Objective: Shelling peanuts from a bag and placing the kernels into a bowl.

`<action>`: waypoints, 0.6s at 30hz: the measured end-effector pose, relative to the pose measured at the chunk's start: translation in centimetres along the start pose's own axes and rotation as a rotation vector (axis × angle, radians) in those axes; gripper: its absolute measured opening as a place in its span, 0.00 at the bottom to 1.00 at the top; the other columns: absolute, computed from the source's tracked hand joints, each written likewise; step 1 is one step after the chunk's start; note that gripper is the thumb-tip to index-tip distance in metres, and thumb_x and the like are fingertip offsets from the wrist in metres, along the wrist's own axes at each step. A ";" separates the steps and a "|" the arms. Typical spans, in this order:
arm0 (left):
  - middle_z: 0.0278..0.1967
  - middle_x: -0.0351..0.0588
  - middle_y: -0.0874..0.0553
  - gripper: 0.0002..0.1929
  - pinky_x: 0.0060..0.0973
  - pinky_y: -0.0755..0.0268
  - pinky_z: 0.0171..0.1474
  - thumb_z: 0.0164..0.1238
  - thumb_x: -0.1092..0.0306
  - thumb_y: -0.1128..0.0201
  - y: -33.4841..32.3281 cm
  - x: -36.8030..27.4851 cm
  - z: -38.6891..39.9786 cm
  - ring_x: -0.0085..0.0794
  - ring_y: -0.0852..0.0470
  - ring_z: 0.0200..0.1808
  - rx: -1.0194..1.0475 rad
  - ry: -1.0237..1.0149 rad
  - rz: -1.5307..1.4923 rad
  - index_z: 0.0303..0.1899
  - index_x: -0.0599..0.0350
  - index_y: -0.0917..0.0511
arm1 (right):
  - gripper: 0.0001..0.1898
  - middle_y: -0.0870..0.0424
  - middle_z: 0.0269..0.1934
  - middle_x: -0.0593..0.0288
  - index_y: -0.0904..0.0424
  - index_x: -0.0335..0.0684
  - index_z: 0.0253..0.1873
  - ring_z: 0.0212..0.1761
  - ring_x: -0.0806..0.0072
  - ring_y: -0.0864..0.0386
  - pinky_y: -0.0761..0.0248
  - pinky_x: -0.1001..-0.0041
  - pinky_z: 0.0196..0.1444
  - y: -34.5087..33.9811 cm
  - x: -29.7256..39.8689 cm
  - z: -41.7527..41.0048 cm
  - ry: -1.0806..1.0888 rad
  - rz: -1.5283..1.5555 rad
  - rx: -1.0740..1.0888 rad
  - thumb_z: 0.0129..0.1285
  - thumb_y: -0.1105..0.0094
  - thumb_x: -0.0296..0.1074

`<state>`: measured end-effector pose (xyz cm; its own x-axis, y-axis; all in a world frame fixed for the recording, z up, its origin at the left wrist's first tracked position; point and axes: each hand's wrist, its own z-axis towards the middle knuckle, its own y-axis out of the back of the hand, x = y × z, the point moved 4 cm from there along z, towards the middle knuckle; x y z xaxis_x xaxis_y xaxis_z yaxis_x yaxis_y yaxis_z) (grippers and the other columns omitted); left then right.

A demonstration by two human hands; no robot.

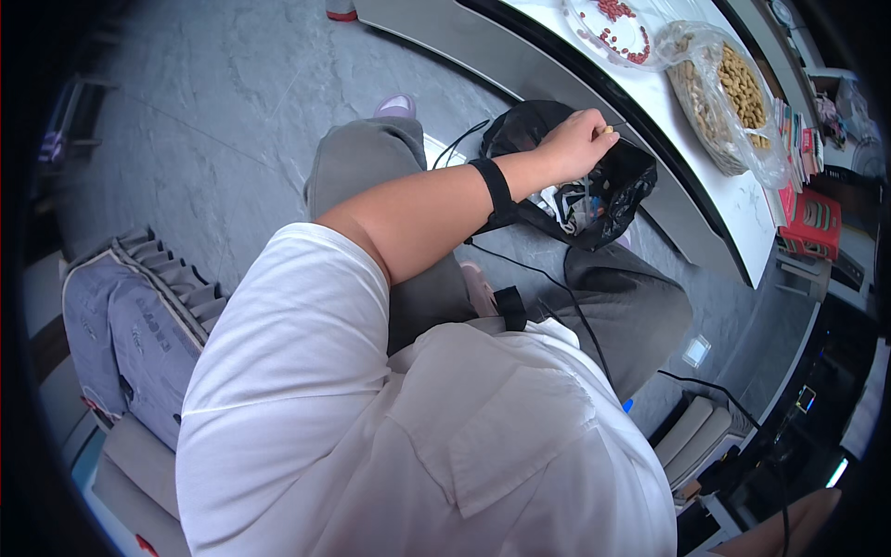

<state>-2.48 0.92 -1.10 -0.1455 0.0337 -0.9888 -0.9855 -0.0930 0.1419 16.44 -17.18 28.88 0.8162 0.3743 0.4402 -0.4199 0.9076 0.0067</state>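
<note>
My left hand [581, 143] reaches across over a bin lined with a black plastic bag [630, 174]. Between its thumb and fingertips is a small tan piece that looks like a peanut [608, 129]. Wrappers and crumpled scraps [574, 205] show inside the bag below the wrist. On the white marbled table, a clear plastic bag [699, 115] holds many unshelled peanuts [741, 87]. Red-skinned peanut kernels [637, 52] lie in a clear plastic dish [581, 28] beside it. My right hand is out of view.
Books [800, 150] and a red box-like item [811, 223] stand past the table's end. A black cable [543, 275] runs by my legs. A cushioned seat with a grey cover [139, 334] is at left. A bare limb [786, 526], owner unclear, shows bottom right.
</note>
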 end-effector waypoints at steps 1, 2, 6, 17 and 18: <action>0.33 0.49 0.22 0.15 0.29 0.29 0.40 0.70 0.58 0.39 -0.1 0.0 0.0 0.31 0.23 0.34 0.000 0.000 0.000 0.37 0.63 0.27 | 0.12 0.18 0.44 0.44 0.21 0.37 0.48 0.43 0.54 0.19 0.25 0.53 0.49 -0.2 0.1 -0.3 0.008 0.009 -0.004 0.66 0.43 0.39; 0.33 0.49 0.22 0.14 0.29 0.28 0.40 0.69 0.59 0.39 -0.3 0.0 0.1 0.31 0.23 0.34 -0.008 -0.005 0.006 0.37 0.62 0.27 | 0.12 0.18 0.44 0.44 0.21 0.37 0.48 0.43 0.54 0.19 0.25 0.52 0.49 -0.3 0.3 -0.6 0.015 0.017 -0.009 0.67 0.43 0.39; 0.31 0.46 0.22 0.13 0.27 0.29 0.39 0.69 0.60 0.38 -2.0 -0.7 1.0 0.28 0.24 0.33 -0.028 -0.050 -0.013 0.36 0.62 0.26 | 0.13 0.18 0.45 0.43 0.21 0.36 0.49 0.43 0.52 0.19 0.25 0.51 0.50 -1.3 1.1 -1.2 0.015 0.016 -0.025 0.67 0.43 0.39; 0.30 0.38 0.17 0.06 0.17 0.27 0.36 0.60 0.74 0.31 -2.4 -4.0 -0.3 0.16 0.21 0.32 0.236 -0.012 -0.472 0.36 0.61 0.20 | 0.16 0.19 0.47 0.40 0.21 0.35 0.52 0.42 0.50 0.19 0.25 0.47 0.50 -6.8 9.3 15.9 -0.720 -0.230 0.017 0.68 0.42 0.41; 0.31 0.39 0.16 0.07 0.17 0.26 0.36 0.60 0.73 0.30 -2.0 -4.9 -0.9 0.16 0.20 0.32 0.239 -0.007 -0.450 0.37 0.61 0.20 | 0.21 0.17 0.44 0.38 0.30 0.30 0.61 0.45 0.46 0.17 0.24 0.51 0.51 -4.5 8.7 13.2 -0.706 -0.435 -0.138 0.66 0.40 0.33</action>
<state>0.28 0.08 3.42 0.2980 0.0246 -0.9543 -0.9431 0.1624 -0.2903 20.22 -20.56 44.55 0.4350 -0.1795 0.8824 -0.0353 0.9758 0.2159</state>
